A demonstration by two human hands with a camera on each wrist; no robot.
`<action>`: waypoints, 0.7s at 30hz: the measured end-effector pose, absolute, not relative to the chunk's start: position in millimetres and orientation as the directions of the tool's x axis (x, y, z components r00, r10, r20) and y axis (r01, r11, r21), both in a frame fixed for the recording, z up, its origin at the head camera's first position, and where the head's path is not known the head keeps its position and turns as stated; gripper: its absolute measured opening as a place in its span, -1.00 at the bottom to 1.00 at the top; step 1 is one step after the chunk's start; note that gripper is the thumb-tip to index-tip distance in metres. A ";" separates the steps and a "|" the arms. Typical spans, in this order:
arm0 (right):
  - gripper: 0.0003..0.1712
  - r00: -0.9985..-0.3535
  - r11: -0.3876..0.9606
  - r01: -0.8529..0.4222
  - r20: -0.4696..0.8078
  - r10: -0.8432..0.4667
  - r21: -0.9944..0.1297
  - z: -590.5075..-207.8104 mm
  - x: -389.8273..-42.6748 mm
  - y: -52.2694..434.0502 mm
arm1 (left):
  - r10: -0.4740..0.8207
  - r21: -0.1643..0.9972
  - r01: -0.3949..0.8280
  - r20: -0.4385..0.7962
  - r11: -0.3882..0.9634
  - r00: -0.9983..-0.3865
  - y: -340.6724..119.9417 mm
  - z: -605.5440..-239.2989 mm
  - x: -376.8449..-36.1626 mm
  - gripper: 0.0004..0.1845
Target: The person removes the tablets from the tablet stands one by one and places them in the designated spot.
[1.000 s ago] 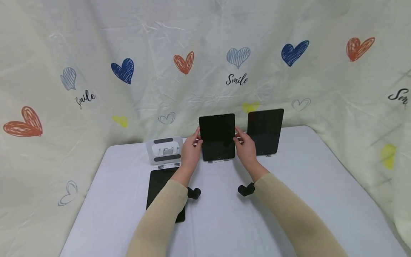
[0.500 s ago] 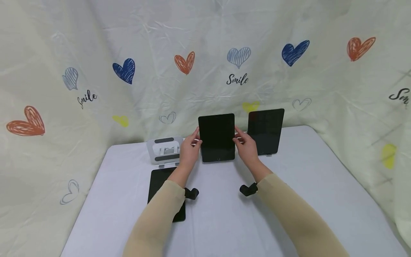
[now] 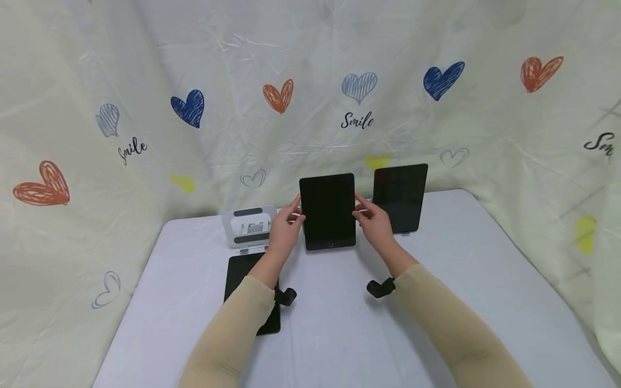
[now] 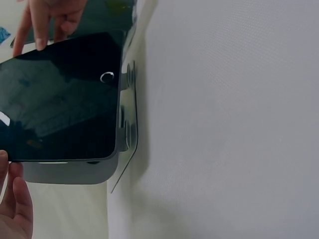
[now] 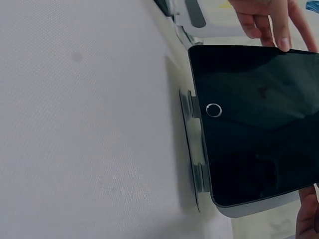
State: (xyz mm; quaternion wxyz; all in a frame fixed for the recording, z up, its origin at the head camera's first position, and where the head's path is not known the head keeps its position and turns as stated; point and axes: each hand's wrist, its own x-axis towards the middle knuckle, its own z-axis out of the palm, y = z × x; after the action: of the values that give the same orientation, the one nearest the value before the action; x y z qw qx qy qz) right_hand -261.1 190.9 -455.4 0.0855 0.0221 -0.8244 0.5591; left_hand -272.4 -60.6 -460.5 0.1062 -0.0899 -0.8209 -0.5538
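Observation:
A black tablet (image 3: pixel 328 213) stands nearly upright at the middle back, its round home button at the bottom. My left hand (image 3: pixel 286 229) pinches its left edge between thumb and fingers. At the opposite edge my right hand (image 3: pixel 375 223) holds it the same way. Behind the tablet, a grey stand (image 4: pixel 75 173) shows past its edge in the left wrist view. The stand's small front hooks (image 5: pixel 201 178) lie just below the tablet's bottom edge in the right wrist view; from the head they are hidden.
Right of my hands a second tablet (image 3: pixel 400 196) leans upright on its stand. On the left is a bare white stand (image 3: pixel 249 226) with dark pads. A third tablet (image 3: pixel 240 272) lies flat before it, partly under my left forearm. A heart-printed curtain (image 3: pixel 310 134) hangs behind the table.
The held tablet has come forward and its bottom edge sits lower in the head view, now covering the stand's hooks. Both hands have kept their grip, and the wrists have moved slightly apart.

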 end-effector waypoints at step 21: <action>-0.35 -1.000 0.355 -0.027 0.028 -0.002 -0.935 -452.1 -238.7 200.1 | 0.081 0.915 0.199 0.182 0.351 -0.980 -65.5 -459.1 -243.4 -0.38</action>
State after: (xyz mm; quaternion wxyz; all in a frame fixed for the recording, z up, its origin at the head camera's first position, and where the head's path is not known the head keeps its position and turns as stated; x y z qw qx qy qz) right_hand -238.7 200.1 -452.1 0.0113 0.0088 -0.8229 0.5680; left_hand -243.4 -65.5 -459.1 0.0524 -0.0853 -0.8202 -0.5632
